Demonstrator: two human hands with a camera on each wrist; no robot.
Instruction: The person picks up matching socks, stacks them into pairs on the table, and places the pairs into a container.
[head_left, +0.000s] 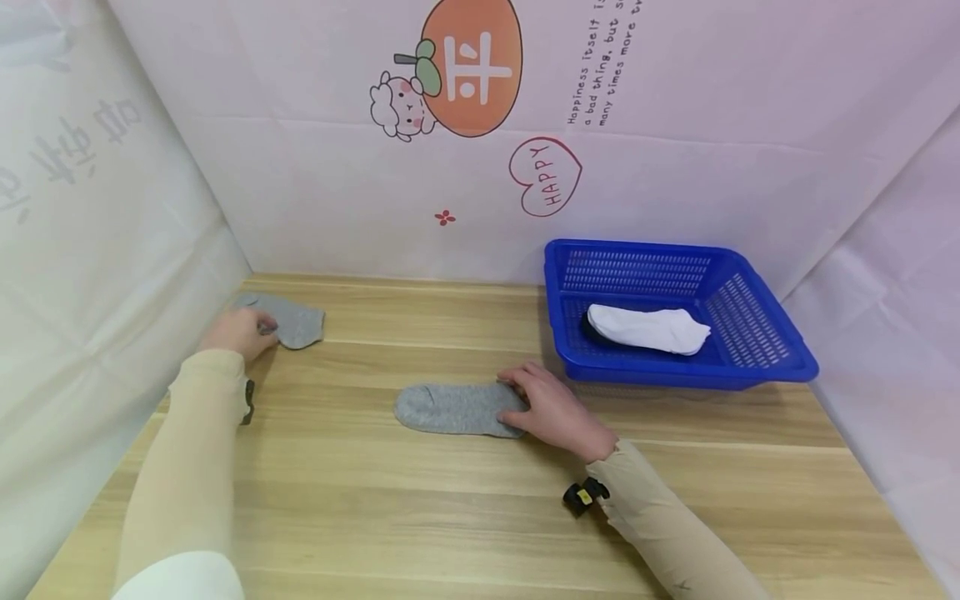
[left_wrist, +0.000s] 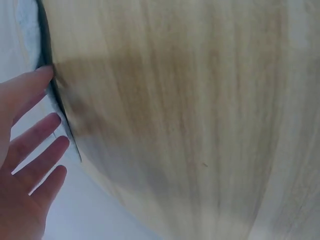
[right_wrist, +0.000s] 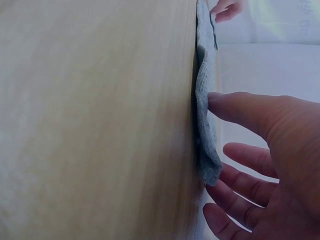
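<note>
A grey sock (head_left: 446, 408) lies flat and lengthwise in the middle of the wooden table. At its right end is my right hand (head_left: 553, 410), fingers spread; in the right wrist view the thumb (right_wrist: 235, 106) touches the sock (right_wrist: 204, 90) and the other fingers reach around its near end. A second grey sock (head_left: 302, 323) lies at the table's far left corner. My left hand (head_left: 238, 332) rests at that sock's left part, its fingertips on the fabric. The left wrist view shows the left fingers (left_wrist: 42, 155) fairly straight along the sock's edge (left_wrist: 42, 30).
A blue plastic basket (head_left: 558, 333) stands at the back right. Inside it a white sock (head_left: 648, 329) lies over a black one (head_left: 592, 332). A white printed cloth (head_left: 337, 200) walls the table (head_left: 420, 517) at the back and both sides.
</note>
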